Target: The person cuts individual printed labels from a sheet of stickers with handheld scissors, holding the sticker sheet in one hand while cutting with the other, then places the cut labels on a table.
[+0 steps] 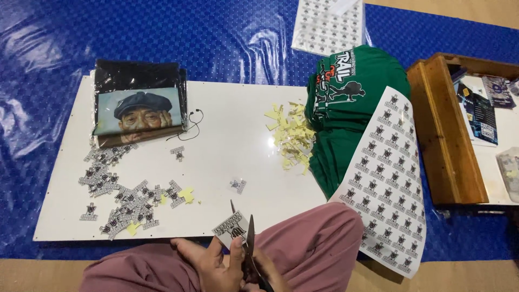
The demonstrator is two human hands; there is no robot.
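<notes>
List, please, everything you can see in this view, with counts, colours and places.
white board: one, on the blue sheet
cut stickers: many, black and white, board's left
yellow scraps: a pile, board's right
folded dark garment: one, portrait print, board's far left
green shirts: a stack, right of board
sticker sheets: two, white, one over the shirts, one at top
wooden tray: one, far right
scissors: one, in right hand
sticker piece: one, in left hand

— What colour is the flat rectangular board [227, 140]?
— White, lying on a glossy blue dotted plastic sheet [162, 38].
— And the folded cotton shirts [346, 108]?
— Deep green with white and red print. The paper sticker sheet [386, 184] is white with rows of black emblems; the paper scraps [292, 135] pale yellow.
</notes>
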